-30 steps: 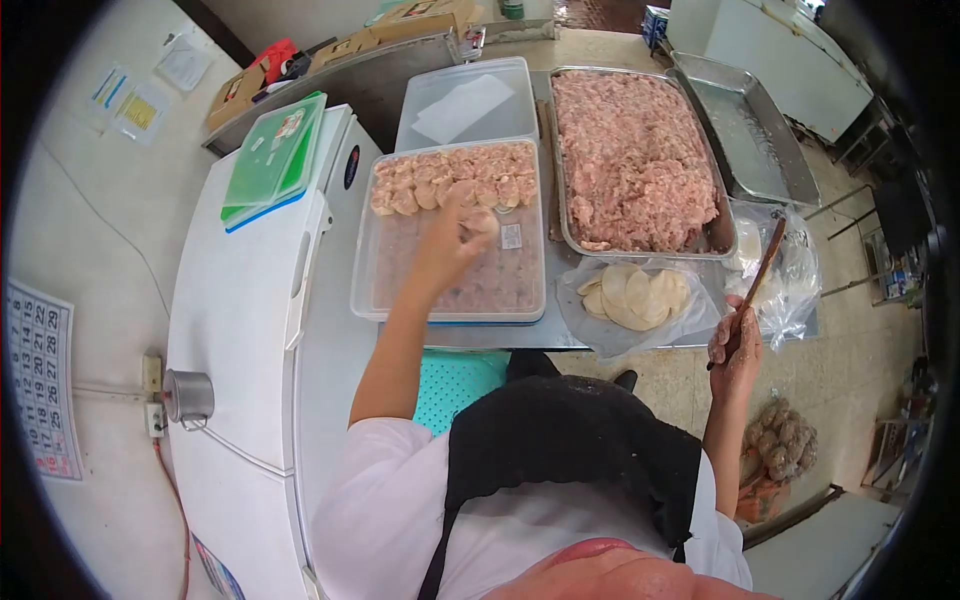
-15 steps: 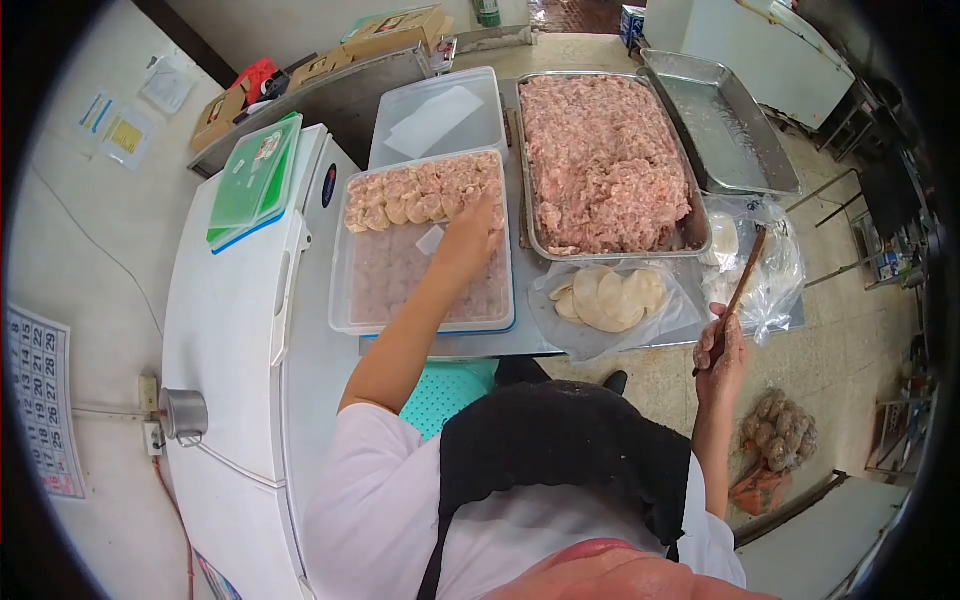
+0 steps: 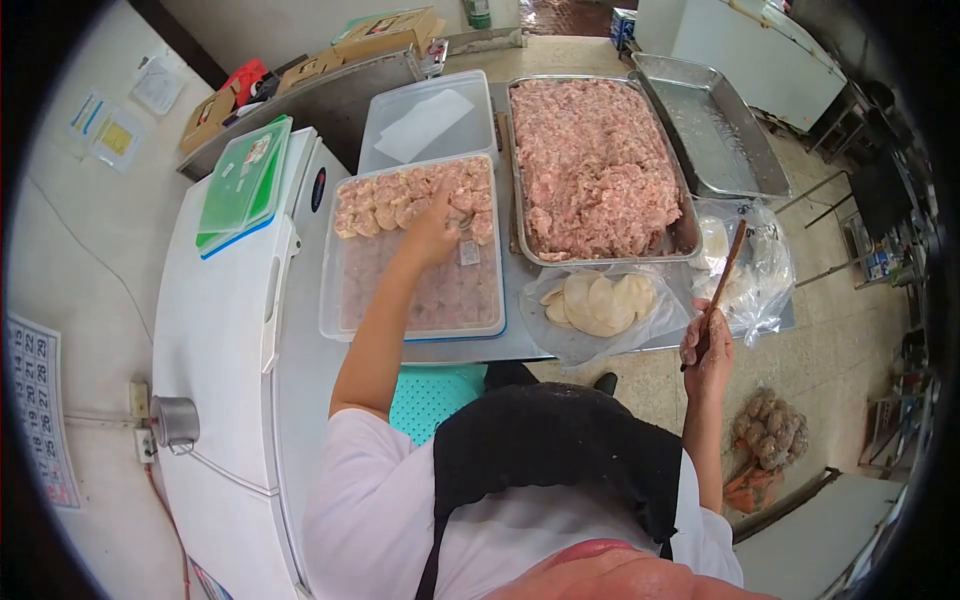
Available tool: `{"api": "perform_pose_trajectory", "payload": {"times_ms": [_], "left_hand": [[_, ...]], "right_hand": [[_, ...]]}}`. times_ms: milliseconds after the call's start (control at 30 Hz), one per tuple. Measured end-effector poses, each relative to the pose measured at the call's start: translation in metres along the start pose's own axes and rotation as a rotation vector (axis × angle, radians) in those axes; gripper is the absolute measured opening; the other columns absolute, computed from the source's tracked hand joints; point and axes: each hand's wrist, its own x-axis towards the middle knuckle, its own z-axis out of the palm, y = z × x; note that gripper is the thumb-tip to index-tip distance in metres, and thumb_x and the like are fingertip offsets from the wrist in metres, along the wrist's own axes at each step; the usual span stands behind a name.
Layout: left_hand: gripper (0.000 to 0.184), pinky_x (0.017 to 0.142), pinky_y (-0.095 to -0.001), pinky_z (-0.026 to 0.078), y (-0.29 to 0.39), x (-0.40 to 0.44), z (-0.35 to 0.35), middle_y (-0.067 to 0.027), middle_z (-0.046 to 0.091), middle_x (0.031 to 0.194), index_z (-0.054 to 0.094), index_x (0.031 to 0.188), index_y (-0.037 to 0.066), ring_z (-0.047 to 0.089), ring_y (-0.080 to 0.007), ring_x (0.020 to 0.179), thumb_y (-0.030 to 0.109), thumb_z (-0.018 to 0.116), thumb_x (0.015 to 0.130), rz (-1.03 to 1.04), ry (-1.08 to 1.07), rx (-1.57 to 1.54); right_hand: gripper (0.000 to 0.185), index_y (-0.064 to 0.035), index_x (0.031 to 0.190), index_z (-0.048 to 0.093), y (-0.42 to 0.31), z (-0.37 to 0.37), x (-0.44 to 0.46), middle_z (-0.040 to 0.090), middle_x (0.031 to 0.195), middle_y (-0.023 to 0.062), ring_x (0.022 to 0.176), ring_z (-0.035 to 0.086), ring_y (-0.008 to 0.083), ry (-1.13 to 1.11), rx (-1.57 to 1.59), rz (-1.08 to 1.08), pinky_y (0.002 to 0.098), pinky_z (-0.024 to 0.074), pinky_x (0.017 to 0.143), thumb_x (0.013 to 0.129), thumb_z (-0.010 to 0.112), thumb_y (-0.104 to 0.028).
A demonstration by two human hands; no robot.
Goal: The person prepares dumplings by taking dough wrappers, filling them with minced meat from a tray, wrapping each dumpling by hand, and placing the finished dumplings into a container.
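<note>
My left hand (image 3: 434,234) is over the clear plastic container (image 3: 328,290), its fingers apart and touching or just above the rows of meat dumplings (image 3: 385,205). One dumpling (image 3: 482,228) sits at the right end of the front row, beside my fingers. A wooden stick-like tool (image 3: 728,270) is gripped upright in my right hand (image 3: 708,350), off the table's front edge. Between my hands, a stack of round wrappers (image 3: 602,302) lies on a plastic sheet. Behind them stands a metal tray of ground meat (image 3: 600,165).
An oblong metal tray (image 3: 705,125) stands at the back right, near a plastic bag of white wrappers (image 3: 755,265). Behind the dumplings is another clear container (image 3: 385,110). Green lids (image 3: 240,185) rest on the white freezer (image 3: 215,300) at left.
My left hand has let go of a dumpling at the right end of the row and moved slightly left. The whole view has shifted a little; my right hand still holds the tool.
</note>
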Motion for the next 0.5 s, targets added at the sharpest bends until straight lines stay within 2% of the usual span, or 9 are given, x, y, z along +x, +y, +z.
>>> {"api": "perform_pose_trajectory", "payload": {"times_ms": [133, 167, 233, 267, 367, 467, 500], "left_hand": [[0.074, 0.087, -0.0469, 0.047, -0.002, -0.009, 0.001, -0.0277, 0.06, 0.112, 0.028, 0.145, 0.007, 0.059, -0.0439, 0.1, 0.003, 0.054, 0.077, 0.118, -0.005, 0.003], [0.073, 0.087, -0.0469, 0.047, 0.001, -0.012, 0.002, -0.028, 0.06, 0.114, 0.028, 0.145, 0.007, 0.059, -0.044, 0.101, 0.004, 0.054, 0.077, 0.132, -0.015, -0.004], [0.073, 0.086, -0.047, 0.048, 0.019, -0.017, -0.005, -0.0283, 0.061, 0.111, 0.029, 0.145, 0.006, 0.06, -0.0439, 0.099, 0.004, 0.056, 0.077, 0.021, -0.126, -0.006], [0.073, 0.086, -0.047, 0.048, 0.025, -0.018, -0.006, -0.0284, 0.061, 0.11, 0.029, 0.145, 0.005, 0.06, -0.0439, 0.099, 0.005, 0.057, 0.078, -0.036, -0.181, -0.005], [0.072, 0.08, -0.047, 0.049, 0.012, -0.015, 0.023, -0.0267, 0.064, 0.096, 0.03, 0.144, 0.003, 0.062, -0.0432, 0.091, 0.006, 0.06, 0.078, 0.287, 0.082, -0.006], [0.069, 0.076, -0.0473, 0.049, 0.027, -0.018, 0.016, -0.0262, 0.064, 0.092, 0.033, 0.142, 0.002, 0.062, -0.0426, 0.088, 0.008, 0.061, 0.079, 0.113, -0.038, -0.013], [0.068, 0.075, -0.0474, 0.049, 0.03, -0.019, 0.012, -0.0262, 0.064, 0.092, 0.034, 0.141, 0.002, 0.061, -0.0425, 0.087, 0.009, 0.061, 0.079, 0.064, -0.066, 0.002]], "right_hand": [[0.036, 0.0001, 0.115, 0.059, -0.007, 0.004, -0.003, 0.048, 0.067, -0.0031, 0.049, 0.037, 0.0027, 0.102, -0.114, 0.05, 0.0183, 0.0277, 0.043, 0.099, 0.051, -0.031], [0.036, 0.0008, 0.116, 0.059, -0.009, 0.003, 0.0, 0.049, 0.068, -0.0033, 0.051, 0.039, 0.0029, 0.053, -0.237, 0.048, 0.0185, 0.029, 0.044, 0.099, 0.051, -0.03], [0.035, 0.0022, 0.116, 0.06, -0.008, 0.0, 0.009, 0.05, 0.07, -0.0037, 0.054, 0.043, 0.0033, -0.044, -0.479, 0.052, 0.0191, 0.0315, 0.047, 0.099, 0.051, -0.028], [0.032, 0.0009, 0.12, 0.06, 0.024, -0.023, 0.027, 0.06, 0.074, 0.0034, 0.058, 0.056, 0.0128, -0.053, -0.695, -0.14, 0.0261, 0.041, 0.053, 0.098, 0.051, -0.021], [0.028, -0.0033, 0.114, 0.063, 0.003, 0.011, 0.042, 0.066, 0.079, 0.012, 0.07, 0.065, 0.026, -0.277, -1.134, -0.495, 0.0375, 0.0481, 0.062, 0.096, 0.052, -0.022], [0.024, -0.0069, 0.101, 0.067, -0.014, 0.061, 0.052, 0.067, 0.084, 0.0161, 0.08, 0.066, 0.0315, -0.405, -1.568, -0.31, 0.0441, 0.0501, 0.069, 0.093, 0.053, -0.025], [0.024, -0.0068, 0.096, 0.067, -0.01, 0.078, 0.058, 0.067, 0.082, 0.0152, 0.08, 0.066, 0.0313, -0.47, -1.632, -0.356, 0.0444, 0.0506, 0.069, 0.092, 0.053, -0.025]]}}
